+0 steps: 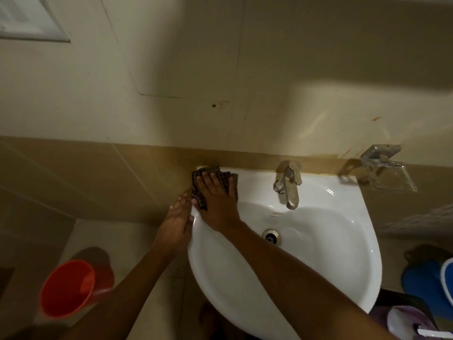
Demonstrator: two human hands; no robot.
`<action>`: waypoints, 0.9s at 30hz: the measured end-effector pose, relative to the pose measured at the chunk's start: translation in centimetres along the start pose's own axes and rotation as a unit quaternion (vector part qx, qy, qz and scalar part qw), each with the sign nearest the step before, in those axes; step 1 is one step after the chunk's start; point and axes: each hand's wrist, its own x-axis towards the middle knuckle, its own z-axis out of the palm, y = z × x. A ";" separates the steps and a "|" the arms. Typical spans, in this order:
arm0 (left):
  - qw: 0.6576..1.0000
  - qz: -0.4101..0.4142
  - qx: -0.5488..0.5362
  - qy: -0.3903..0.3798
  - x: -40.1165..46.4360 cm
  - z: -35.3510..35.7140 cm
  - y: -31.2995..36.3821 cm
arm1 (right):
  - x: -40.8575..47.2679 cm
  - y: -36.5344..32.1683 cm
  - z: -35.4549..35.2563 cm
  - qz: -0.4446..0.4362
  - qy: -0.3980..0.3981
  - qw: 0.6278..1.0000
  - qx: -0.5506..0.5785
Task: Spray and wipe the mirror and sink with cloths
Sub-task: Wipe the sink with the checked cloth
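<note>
A white wall-mounted sink (343, 266) fills the lower middle, with a steel tap (289, 185) at its back and a drain (271, 237) in the bowl. A dark checked cloth (198, 195) lies on the sink's back left corner. My right hand (215, 202) presses flat on the cloth, fingers spread, arm crossing the bowl. My left hand (177, 224) rests against the sink's left outer rim, just below the cloth, holding nothing. No mirror is in view.
An orange bucket (67, 288) stands on the floor at lower left. A clear soap dish on a metal bracket (389, 173) hangs on the wall right of the tap. A blue container (426, 283) and a purple-white item (407, 320) sit at lower right. Tiled wall behind.
</note>
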 end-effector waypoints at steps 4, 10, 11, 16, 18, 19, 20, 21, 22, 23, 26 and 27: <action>0.999 0.004 -0.037 -0.015 -1.1 -0.4 -0.8 | 1.6 -0.8 -0.1 0.045 -0.040 0.998 -0.012; 0.993 -0.050 -0.104 0.006 -2.9 -1.3 -0.8 | -2.1 -2.5 0.8 0.004 -0.040 0.999 0.003; 0.990 -0.078 -0.113 0.024 -3.2 -1.5 -0.9 | -3.2 -3.2 1.1 -0.006 -0.036 0.999 0.009; 0.977 -0.155 -0.097 0.109 -4.7 -1.7 -0.3 | -8.5 -5.8 1.6 -0.051 -0.087 0.988 0.121; 0.976 -0.150 -0.104 0.120 -5.5 -1.4 0.7 | -10.5 -6.0 0.7 -0.058 -0.136 0.976 0.157; 0.975 -0.150 -0.106 0.123 -5.8 -1.0 1.2 | -11.8 -6.1 0.2 -0.062 -0.146 0.972 0.174; 0.975 -0.153 -0.105 0.125 -6.1 -0.7 1.8 | -12.9 -6.2 -0.4 -0.066 -0.151 0.968 0.187; 0.974 -0.155 -0.105 0.125 -6.6 -0.1 2.6 | -14.3 -6.1 -0.9 -0.068 -0.160 0.965 0.198; 0.974 -0.156 -0.106 0.126 -7.1 0.4 3.5 | -15.6 -5.9 -1.4 -0.070 -0.171 0.961 0.204; 0.974 -0.150 -0.111 0.127 -7.7 1.0 4.4 | -16.9 -5.5 -2.0 -0.072 -0.183 0.959 0.206; 0.977 -0.137 -0.103 0.130 -9.3 2.6 6.3 | -20.4 -4.2 -4.4 -0.087 -0.211 0.956 0.183; 0.978 -0.141 -0.090 0.128 -9.9 3.2 6.7 | -21.5 -3.6 -5.5 -0.091 -0.226 0.955 0.169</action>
